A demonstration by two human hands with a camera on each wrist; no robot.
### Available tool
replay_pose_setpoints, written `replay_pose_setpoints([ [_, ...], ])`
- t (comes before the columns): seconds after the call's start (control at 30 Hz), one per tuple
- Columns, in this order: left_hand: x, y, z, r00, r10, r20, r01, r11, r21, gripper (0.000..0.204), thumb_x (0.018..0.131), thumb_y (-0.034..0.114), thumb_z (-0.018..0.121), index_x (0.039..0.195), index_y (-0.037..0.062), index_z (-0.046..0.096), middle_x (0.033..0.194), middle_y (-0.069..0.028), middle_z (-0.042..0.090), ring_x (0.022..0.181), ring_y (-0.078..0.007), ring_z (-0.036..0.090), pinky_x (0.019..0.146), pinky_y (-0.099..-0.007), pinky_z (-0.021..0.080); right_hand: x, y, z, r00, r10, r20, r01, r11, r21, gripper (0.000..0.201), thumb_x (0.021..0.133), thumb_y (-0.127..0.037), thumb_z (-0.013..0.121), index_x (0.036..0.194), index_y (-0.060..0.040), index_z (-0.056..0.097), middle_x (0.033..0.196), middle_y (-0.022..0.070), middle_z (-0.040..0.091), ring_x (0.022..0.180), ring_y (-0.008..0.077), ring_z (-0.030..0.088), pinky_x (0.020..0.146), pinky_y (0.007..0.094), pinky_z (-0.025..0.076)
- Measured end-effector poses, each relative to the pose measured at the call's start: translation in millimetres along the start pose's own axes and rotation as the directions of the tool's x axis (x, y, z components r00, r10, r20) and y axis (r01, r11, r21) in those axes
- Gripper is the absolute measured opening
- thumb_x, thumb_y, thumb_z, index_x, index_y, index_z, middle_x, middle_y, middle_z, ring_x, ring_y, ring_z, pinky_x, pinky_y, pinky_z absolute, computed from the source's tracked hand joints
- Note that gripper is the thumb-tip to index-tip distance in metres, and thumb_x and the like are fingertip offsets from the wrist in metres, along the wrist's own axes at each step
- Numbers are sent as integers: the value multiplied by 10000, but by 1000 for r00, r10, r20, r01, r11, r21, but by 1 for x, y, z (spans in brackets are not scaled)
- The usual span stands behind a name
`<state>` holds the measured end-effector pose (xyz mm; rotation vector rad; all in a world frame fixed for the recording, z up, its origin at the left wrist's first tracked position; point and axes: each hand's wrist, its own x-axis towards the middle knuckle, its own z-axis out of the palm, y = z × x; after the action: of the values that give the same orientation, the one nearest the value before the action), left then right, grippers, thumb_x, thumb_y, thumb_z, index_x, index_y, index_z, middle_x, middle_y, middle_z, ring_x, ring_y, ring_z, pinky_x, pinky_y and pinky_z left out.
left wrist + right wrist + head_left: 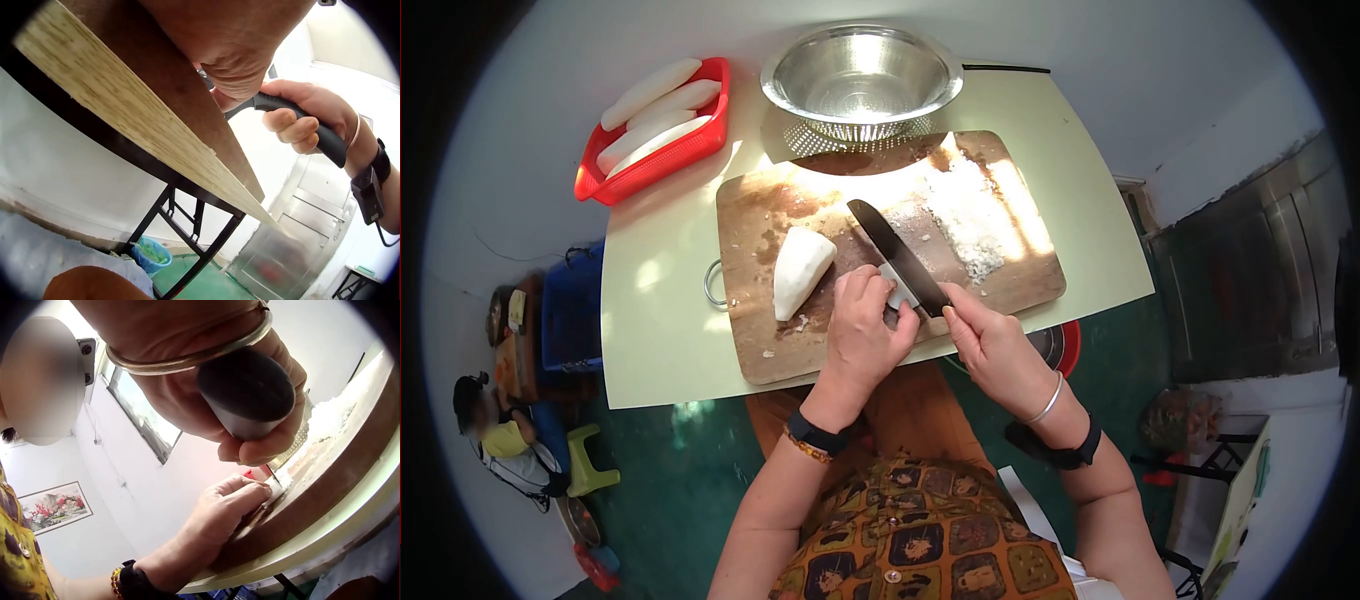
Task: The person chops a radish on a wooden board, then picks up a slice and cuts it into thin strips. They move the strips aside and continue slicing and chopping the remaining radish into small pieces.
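Two hands (pixel 862 328) (pixel 1003 350), one knife (pixel 897 252), one large white chunk (pixel 803 270)

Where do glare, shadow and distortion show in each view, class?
Head: sunlight bleaches part of the cutting board, and a curved shadow darkens its far edge near the steel bowl; left wrist: the door looks hazy low down; right wrist: glare washes out the chopped white pieces, the table edge bows, and the knife handle looms large.

Blue crate (pixel 572 318), yellow-green stool (pixel 582 460), framed flower picture (pixel 57 511) on wall (pixel 103 475).
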<state>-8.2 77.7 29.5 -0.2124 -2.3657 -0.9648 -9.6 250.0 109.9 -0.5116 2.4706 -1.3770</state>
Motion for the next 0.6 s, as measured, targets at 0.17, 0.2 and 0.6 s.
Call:
replay_pose_setpoints([
  [0.17, 1, 1, -1, 1000, -8, 17, 8, 1000, 2, 234, 682, 48, 687, 874, -14, 569, 1004, -183, 564, 921, -351, 533, 819, -413, 454, 8, 2, 6, 998, -66, -22, 63, 993, -102, 283, 971, -148, 506, 1230, -33, 510, 763, 270, 614, 736, 458, 609, 604, 515, 475],
  [0.2, 0, 1, 0, 1000, -12, 21, 12, 1000, 2, 235, 682, 48, 690, 874, -13, 570, 1004, -183, 565, 922, -351, 533, 817, -413, 455, 10, 4, 10, 997, -70, -16, 68, 991, -116, 289, 968, -150, 511, 1229, -26, 510, 762, 271, 615, 729, 457, 610, 603, 522, 475],
  [0.6, -1, -2, 0, 998, -31, -54, 30, 999, -23, 259, 693, 61, 702, 917, 9, 583, 991, -160, 580, 915, -337, 550, 818, -410, 457, 32, 28, 19, 990, 135, -39, -119, 951, 285, 344, 995, -171, 517, 1284, 15, 538, 793, 246, 616, 657, 279, 623, 630, 330, 502],
])
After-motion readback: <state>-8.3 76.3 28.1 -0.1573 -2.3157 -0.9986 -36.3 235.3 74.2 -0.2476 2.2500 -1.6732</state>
